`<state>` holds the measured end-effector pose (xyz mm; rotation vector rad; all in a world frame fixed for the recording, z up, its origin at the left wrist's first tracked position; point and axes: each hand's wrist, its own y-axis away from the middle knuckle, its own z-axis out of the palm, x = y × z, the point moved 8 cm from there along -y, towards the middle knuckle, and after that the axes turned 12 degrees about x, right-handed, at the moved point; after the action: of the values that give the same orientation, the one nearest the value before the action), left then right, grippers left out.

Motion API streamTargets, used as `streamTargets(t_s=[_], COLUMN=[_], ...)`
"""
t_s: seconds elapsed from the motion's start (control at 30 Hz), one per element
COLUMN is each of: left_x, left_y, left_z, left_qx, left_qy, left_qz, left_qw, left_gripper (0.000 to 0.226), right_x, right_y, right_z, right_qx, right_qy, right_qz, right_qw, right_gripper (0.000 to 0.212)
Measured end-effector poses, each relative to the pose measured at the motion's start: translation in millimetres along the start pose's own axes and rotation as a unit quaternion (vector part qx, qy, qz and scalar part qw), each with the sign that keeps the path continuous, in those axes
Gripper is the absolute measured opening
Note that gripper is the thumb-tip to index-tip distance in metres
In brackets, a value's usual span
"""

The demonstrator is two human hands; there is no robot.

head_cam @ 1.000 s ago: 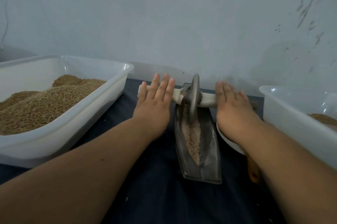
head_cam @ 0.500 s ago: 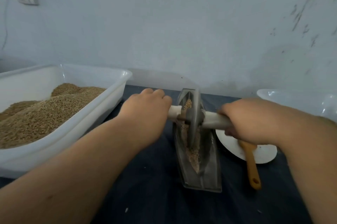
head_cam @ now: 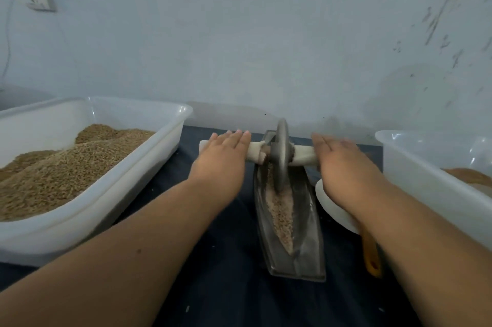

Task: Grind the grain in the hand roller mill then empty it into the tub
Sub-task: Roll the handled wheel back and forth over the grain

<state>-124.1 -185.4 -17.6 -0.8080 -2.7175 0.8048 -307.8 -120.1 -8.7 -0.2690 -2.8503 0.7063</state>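
Grinding is the step in hand: the left hand (head_cam: 222, 157) and right hand (head_cam: 343, 166) lie flat on the white handle (head_cam: 303, 158) either side of the metal roller wheel (head_cam: 281, 156), fingers (head_cam: 231, 140) straight and pressing, not curled round it. The wheel stands at the far end of the boat-shaped trough (head_cam: 307, 222) on the dark worktop (head_cam: 213, 260), with the grain (head_cam: 279, 209) lying along its groove, seemingly part crushed. The next move likely calls for rolling the wheel toward the near end under even palm pressure, kept upright. Emptying is not yet due; the right tub (head_cam: 415, 166), with a browner heap, seems a likelier target than the left tub (head_cam: 170, 126) of whole grain
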Motion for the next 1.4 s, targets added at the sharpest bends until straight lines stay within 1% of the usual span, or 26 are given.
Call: streamTargets(t_s=[0.03,0.07,0.17,0.2,0.27,0.3,0.33,0.4,0.47,0.53,0.57,0.67,0.73,0.8,0.83,0.87,0.93,0.97,1.0,1.07,1.1,1.17,1.23,1.3,1.37,1.4], left_x=[-3.3,-6.9,-10.5,-9.0,-3.6,0.6,5.7,13.8,18.3,22.7,25.1,28.3,26.9,21.1,17.1,13.0,6.6,3.7,0.3,-4.5,-4.8,-2.9,0.0,3.9,9.3,12.2], left_y=[-0.4,0.5,4.4,4.9,5.4,6.2,7.6,13.1,22.1,31.8,36.2,44.0,41.1,31.5,25.1,18.3,7.6,4.1,2.0,2.2,4.4,9.7,12.9,13.4,13.9,15.0], left_z=[8.7,15.9,23.2,19.3,1.8,-9.0,-18.6,-31.1,-39.1,-49.2,-54.2,-59.0,-56.0,-48.0,-41.3,-33.0,-16.5,-9.0,-3.1,5.0,9.0,14.3,11.8,-0.3,-18.9,-28.0], left_qx=[0.003,0.005,0.012,0.024,0.058,0.070,0.069,0.029,-0.030,-0.066,-0.075,-0.089,-0.071,-0.026,-0.003,0.013,0.038,0.049,0.062,0.083,0.084,0.071,0.053,0.051,0.060,0.057], left_qy=[0.003,0.007,0.011,0.009,-0.004,-0.014,-0.028,-0.051,-0.061,-0.056,-0.049,-0.026,-0.002,0.037,0.044,0.037,0.013,0.009,0.004,-0.032,-0.053,-0.058,-0.049,-0.057,-0.070,-0.074], left_qz=[-0.003,-0.010,0.000,0.012,0.032,0.040,0.049,0.063,0.073,0.096,0.112,0.141,0.131,0.092,0.069,0.047,0.014,0.001,-0.012,-0.022,-0.018,-0.014,-0.004,0.020,0.048,0.062], left_qw=[1.000,1.000,1.000,1.000,0.998,0.997,0.996,0.996,0.995,0.992,0.990,0.986,0.989,0.995,0.997,0.998,0.999,0.999,0.998,0.996,0.995,0.996,0.997,0.997,0.995,0.994], left_gripper=[0.073,0.074,0.081,0.080,0.072,0.062,0.049,0.030,0.023,0.024,0.028,0.049,0.054,0.056,0.053,0.047,0.040,0.045,0.055,0.074,0.080,0.082,0.083,0.079,0.065,0.055], right_x=[-0.1,-1.0,-3.5,-3.0,-2.3,-2.0,-2.5,-5.7,-9.4,-11.0,-10.4,-7.6,-8.1,-6.8,-5.6,-3.7,1.1,3.1,4.0,4.1,4.1,2.1,0.3,0.1,-1.8,-3.1], right_y=[-1.4,-2.1,-6.5,-5.8,-0.4,3.4,7.4,17.6,29.4,38.6,41.9,45.3,41.1,31.5,25.0,18.2,6.5,3.2,1.1,-2.1,-2.8,-3.3,-2.0,2.3,8.6,12.2], right_z=[0.3,1.6,2.7,1.3,-9.2,-15.4,-21.3,-32.9,-45.6,-56.7,-60.2,-59.1,-52.3,-40.8,-34.6,-28.8,-18.6,-12.7,-7.7,-0.7,2.1,6.3,4.9,-5.6,-21.4,-29.1], right_qx=[0.034,0.051,0.071,0.064,0.045,0.024,-0.009,-0.099,-0.179,-0.223,-0.235,-0.254,-0.246,-0.220,-0.195,-0.159,-0.072,-0.037,-0.005,0.041,0.053,0.058,0.048,0.016,-0.027,-0.058], right_qy=[-0.006,-0.010,-0.009,-0.007,0.005,0.014,0.019,0.023,0.019,0.020,0.022,0.025,0.021,0.011,0.003,-0.004,-0.017,-0.032,-0.044,-0.045,-0.044,-0.035,-0.022,-0.016,0.003,0.016], right_qz=[-0.010,-0.018,-0.018,-0.017,-0.031,-0.045,-0.063,-0.098,-0.120,-0.133,-0.136,-0.132,-0.127,-0.111,-0.097,-0.081,-0.044,-0.022,-0.003,0.011,0.012,0.003,-0.013,-0.030,-0.062,-0.080], right_qw=[0.999,0.998,0.997,0.998,0.998,0.999,0.998,0.990,0.976,0.966,0.962,0.958,0.961,0.969,0.976,0.984,0.996,0.999,0.999,0.998,0.998,0.998,0.999,0.999,0.998,0.995], right_gripper=[0.066,0.066,0.065,0.060,0.037,0.024,0.018,0.019,0.022,0.025,0.025,0.025,0.021,0.013,0.014,0.022,0.048,0.062,0.069,0.068,0.066,0.066,0.064,0.054,0.036,0.033])
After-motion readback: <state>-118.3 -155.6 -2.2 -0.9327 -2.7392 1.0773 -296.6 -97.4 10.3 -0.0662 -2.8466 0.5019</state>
